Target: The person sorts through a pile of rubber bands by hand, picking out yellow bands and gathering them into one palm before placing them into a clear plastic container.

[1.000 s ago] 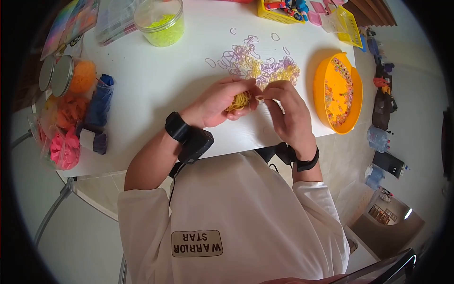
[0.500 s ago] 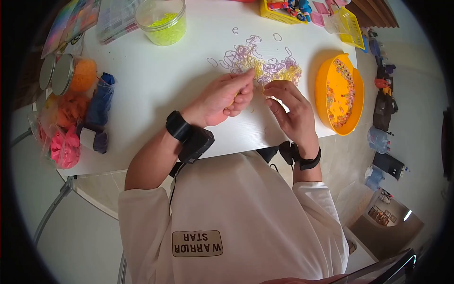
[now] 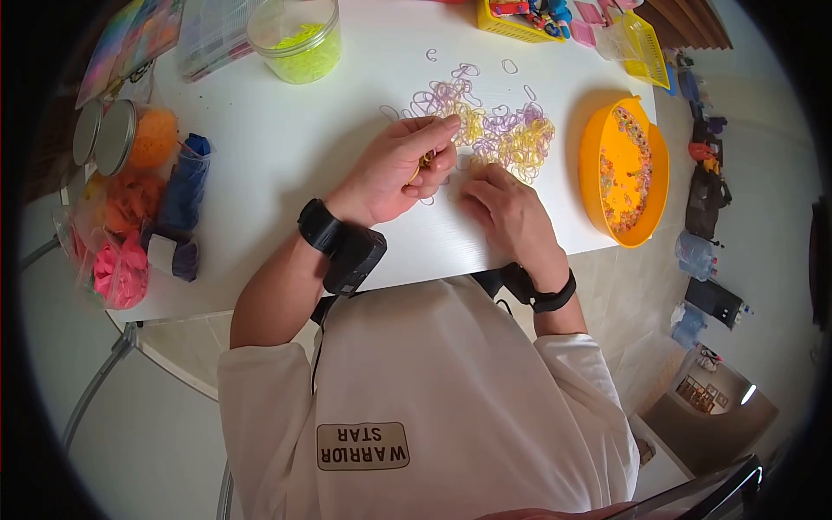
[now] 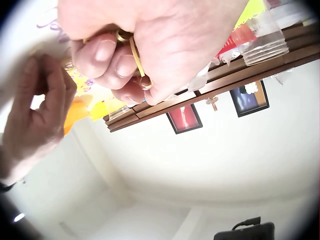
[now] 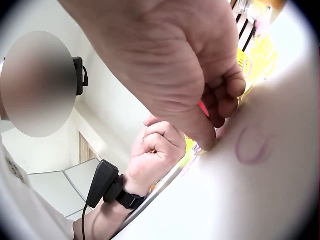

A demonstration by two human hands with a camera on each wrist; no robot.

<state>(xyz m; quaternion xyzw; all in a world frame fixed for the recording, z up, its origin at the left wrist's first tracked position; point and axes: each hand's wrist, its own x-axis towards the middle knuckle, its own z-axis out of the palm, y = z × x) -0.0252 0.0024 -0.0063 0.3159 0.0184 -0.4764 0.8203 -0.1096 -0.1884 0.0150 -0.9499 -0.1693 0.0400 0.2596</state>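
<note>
My left hand (image 3: 394, 169) is curled over a bunch of small yellow rubber bands (image 4: 136, 56), mostly hidden by the fingers and palm. Just beyond it on the white table lies a loose pile of purple and yellow rubber bands (image 3: 527, 146). My right hand (image 3: 513, 212) is low at the near edge of that pile, palm down, fingers bent and fingertips right at the tabletop. In the right wrist view a lone purple band (image 5: 251, 146) lies close to its thumb. I cannot tell whether a band is between its fingertips.
An orange tray (image 3: 590, 173) with small multicoloured beads is at the right. A clear jar of lime-green bands (image 3: 299, 52) stands at the back left. Lidded jars (image 3: 117, 137) and bags of coloured pieces (image 3: 121, 269) line the left side. Yellow baskets (image 3: 511, 33) are at the back.
The left hand has closed over its yellow bands, which showed openly before. The right hand has moved from beside the left fingers down to the tabletop, and more yellow bands show in the pile.
</note>
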